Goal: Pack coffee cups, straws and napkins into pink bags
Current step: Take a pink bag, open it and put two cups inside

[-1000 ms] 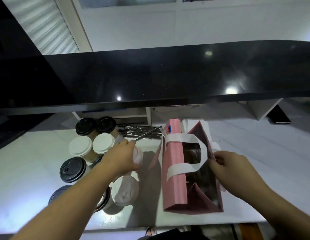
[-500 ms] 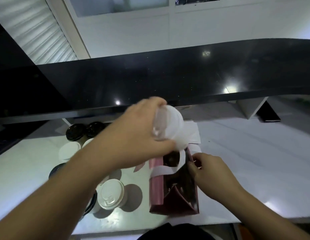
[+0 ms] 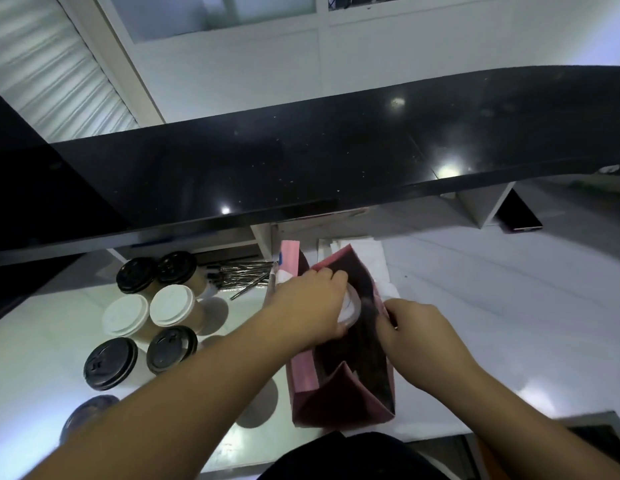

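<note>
The step in hand looks to be loading a cup [image 3: 350, 308] into the pink bag [image 3: 303, 379]. The left hand [image 3: 310, 311] is curled round the cup's white lid and upper wall, holding it in the bag's open mouth, partly below the rim. The right hand [image 3: 410, 327] pinches the bag's right edge, pulling the mouth wide. Whether another cup already sits deeper in the bag cannot be told; the inside is dark

Left of the bag, six more cups stand in a cluster [image 3: 152, 315], some with black lids, some with white, and a seventh dark lid shows at the near left, half hidden by the left forearm. Behind that cluster and just left of the bag lies a heap of wrapped straws [image 3: 244, 273]. White napkins [image 3: 369, 254] lie behind the bag, partly hidden by it

Next, I judge, the cup must be lowered straight until its base rests flat on the bag's floor, and only then released; the right hand should keep the mouth open so the lid clears the paper. A straw and a napkin for this bag are not yet in
</note>
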Action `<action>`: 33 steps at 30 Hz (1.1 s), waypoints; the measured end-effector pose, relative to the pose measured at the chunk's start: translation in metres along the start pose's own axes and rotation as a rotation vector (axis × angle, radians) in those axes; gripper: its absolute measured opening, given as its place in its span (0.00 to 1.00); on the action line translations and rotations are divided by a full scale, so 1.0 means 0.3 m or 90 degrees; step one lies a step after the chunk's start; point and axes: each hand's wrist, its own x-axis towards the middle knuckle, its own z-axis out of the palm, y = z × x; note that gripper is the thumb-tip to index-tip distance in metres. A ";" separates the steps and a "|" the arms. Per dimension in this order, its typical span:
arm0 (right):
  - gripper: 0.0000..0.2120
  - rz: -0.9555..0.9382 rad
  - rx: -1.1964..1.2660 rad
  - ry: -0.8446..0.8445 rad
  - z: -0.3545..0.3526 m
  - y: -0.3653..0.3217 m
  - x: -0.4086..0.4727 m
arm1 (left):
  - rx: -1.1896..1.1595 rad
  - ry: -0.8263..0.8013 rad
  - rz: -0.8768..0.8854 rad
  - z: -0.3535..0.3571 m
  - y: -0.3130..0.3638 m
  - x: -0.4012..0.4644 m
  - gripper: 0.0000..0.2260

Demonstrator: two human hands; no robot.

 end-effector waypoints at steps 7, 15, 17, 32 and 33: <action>0.19 -0.014 -0.006 0.008 -0.001 0.006 0.004 | -0.007 -0.063 -0.019 0.114 0.013 0.109 0.30; 0.16 -0.005 -0.024 -0.003 0.008 -0.004 0.002 | 0.014 -0.251 -0.050 0.188 0.007 0.214 0.46; 0.16 -0.003 -0.020 -0.005 0.009 -0.009 0.003 | -0.008 -0.276 -0.066 0.204 -0.001 0.236 0.48; 0.15 -0.036 -0.020 -0.019 0.015 -0.020 0.004 | -0.198 0.049 0.105 -0.182 -0.046 -0.109 0.17; 0.16 -0.040 -0.020 -0.018 0.016 -0.022 0.003 | -0.215 0.120 0.095 -0.204 -0.078 -0.163 0.19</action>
